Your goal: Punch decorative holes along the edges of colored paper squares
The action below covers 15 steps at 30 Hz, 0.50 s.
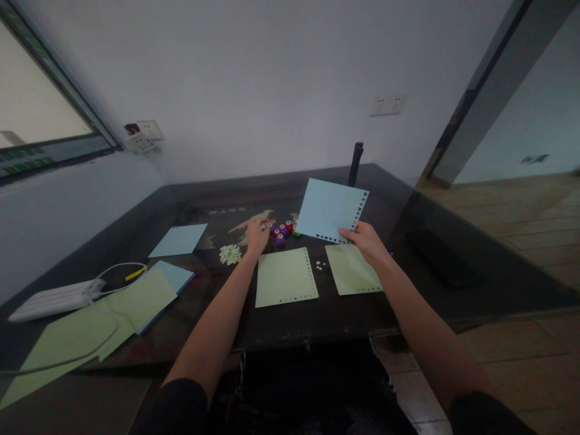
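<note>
My right hand [365, 240] pinches the lower right edge of a light blue sheet of paper [333, 208], raised above the table. Small shaped holes run along the sheet's right and bottom edges. My left hand [258, 234] is beside a cluster of small red, purple and green craft punches [280, 240]; its fingers look slightly bent and apart, and I make out nothing in them. In front of me lies a pale green sheet [286, 278] with holes along two edges. Another green sheet [351, 272] lies partly under my right hand. Tiny paper cut-outs [321, 264] are scattered between them.
A pile of paper cut-outs [230, 254] lies left of my left forearm. Farther left are a blue sheet [179, 240], stacked green sheets [149, 296], a white power strip [57, 299] and a cable. A black upright object [356, 164] stands at the back; a dark flat object [441, 257] lies right.
</note>
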Available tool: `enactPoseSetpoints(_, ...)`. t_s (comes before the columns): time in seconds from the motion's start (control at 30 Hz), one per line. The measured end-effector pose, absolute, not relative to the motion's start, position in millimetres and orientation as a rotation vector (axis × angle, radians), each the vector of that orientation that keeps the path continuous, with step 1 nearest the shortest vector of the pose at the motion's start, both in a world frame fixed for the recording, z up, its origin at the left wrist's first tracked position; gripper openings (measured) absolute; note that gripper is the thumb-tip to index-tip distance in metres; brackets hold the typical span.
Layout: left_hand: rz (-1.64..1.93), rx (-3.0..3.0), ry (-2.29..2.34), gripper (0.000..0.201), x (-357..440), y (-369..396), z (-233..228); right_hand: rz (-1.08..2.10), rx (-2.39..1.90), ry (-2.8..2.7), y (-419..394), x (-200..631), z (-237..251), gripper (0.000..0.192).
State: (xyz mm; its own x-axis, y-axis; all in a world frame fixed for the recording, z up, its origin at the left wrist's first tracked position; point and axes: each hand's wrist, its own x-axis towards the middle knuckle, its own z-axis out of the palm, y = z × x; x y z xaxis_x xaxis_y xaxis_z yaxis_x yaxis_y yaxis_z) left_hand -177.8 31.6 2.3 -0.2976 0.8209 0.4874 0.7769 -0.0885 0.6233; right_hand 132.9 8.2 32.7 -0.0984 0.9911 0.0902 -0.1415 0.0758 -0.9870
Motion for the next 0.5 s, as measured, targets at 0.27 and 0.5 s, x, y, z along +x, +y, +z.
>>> enactPoseSetpoints(0.27, 1.336, 2.028, 1.899, 0.023, -173, 25, 8, 1.197, -1.017, -1.264, 10, 136, 34, 0.025)
enactPoseSetpoints(0.5, 1.250, 2.108, 1.924, 0.021, -167, 21, 5, 1.207, -1.008, -1.191, 12, 137, 31, 0.026)
